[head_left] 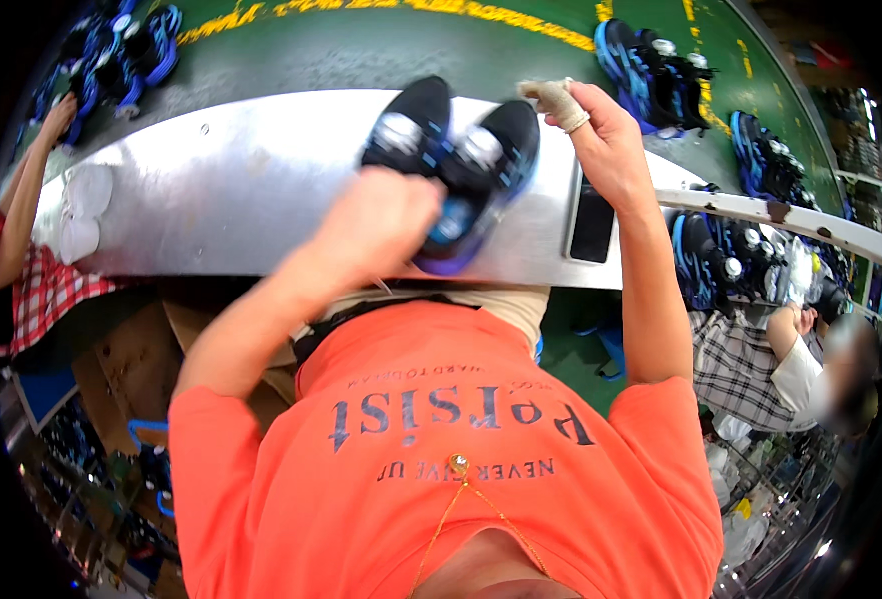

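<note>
a: where's the work right now?

b: a pair of black shoes with blue trim (453, 165) lies side by side at the far edge of the metal desk (241, 190), soles away from the person. the left hand (381, 222) is closed down over the near end of the pair, its grip pressed onto the heel area. the right hand (601, 135) hovers just beside the right shoe, with a bandaged finger (558, 100) pointing out; its grip looks loosely spread and holds nothing.

a: so which step would you say?

b: i'd judge the pair is being steadied or checked on the desk. any next move would call for the right hand to close on the right shoe while the left keeps the pair from sliding off the far edge.

a: any containers?

b: none that i can make out. a dark phone (592, 222) lies flat near the desk's right end, and white rolls (81, 210) sit at its left end. more blue and black shoes (651, 70) lie on the green floor (361, 45) beyond.
</note>
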`<state>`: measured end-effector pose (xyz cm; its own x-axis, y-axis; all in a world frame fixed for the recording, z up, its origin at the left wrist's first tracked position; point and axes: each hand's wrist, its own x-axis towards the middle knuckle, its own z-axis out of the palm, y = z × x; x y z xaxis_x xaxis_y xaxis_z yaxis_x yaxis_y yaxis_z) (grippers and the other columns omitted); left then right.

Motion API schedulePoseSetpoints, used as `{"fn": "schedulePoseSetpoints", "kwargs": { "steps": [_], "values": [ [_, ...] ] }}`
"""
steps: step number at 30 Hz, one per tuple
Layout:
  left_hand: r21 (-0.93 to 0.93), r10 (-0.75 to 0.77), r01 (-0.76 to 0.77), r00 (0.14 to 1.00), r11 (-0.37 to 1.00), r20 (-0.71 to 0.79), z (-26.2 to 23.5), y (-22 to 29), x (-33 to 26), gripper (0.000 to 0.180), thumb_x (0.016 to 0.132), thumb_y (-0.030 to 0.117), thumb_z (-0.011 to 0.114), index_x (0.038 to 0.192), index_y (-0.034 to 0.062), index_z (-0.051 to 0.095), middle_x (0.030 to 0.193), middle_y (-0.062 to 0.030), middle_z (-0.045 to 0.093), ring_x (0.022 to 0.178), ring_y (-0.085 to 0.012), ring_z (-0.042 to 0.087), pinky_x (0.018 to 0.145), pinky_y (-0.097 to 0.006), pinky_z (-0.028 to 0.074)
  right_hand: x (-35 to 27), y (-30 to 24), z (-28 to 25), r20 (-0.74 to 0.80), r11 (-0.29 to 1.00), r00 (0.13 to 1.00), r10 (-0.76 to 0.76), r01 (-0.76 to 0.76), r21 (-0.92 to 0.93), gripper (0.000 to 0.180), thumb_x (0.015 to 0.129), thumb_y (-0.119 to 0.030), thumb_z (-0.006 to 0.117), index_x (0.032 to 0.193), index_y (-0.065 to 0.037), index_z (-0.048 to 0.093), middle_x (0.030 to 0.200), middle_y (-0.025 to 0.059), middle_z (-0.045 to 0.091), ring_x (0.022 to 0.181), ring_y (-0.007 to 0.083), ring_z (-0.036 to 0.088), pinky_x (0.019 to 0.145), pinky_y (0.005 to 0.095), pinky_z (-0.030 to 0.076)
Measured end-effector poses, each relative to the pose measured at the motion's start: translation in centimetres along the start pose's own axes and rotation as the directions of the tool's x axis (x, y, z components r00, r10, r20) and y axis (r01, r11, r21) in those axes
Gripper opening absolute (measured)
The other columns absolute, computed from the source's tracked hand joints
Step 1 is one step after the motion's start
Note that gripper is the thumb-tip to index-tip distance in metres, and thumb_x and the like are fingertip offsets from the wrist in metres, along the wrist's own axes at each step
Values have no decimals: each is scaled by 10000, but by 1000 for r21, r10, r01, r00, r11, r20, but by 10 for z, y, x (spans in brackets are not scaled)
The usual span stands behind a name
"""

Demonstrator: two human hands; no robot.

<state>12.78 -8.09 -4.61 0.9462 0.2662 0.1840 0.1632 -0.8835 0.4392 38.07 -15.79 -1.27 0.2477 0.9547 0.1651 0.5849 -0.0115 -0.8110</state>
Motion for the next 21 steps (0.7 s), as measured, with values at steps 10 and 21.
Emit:
{"fn": "schedulePoseSetpoints", "kwargs": {
  "steps": [10,21],
  "values": [
    [336,-427,469,883,817,-195,-80,-249,75,379,986,277,328,1002,24,610,991,-206,647,912,-406,600,791,-478,469,72,120,-101,-466,394,823,324,-566,-724,542,640,-577,755,1092,-289,674,1230,223,489,1213,414,395,1030,484,300],
    [-152,-404,393,711,907,-575,-17,-123,9,176,895,77,539,1006,21,664,1091,-152,638,1071,-295,583,939,-366,435,78,159,-143,-700,420,632,333,-764,-490,384,752,-346,645,1046,-102,616,1106,153,649,1057,370,598,887,500,456]
  ]
}}
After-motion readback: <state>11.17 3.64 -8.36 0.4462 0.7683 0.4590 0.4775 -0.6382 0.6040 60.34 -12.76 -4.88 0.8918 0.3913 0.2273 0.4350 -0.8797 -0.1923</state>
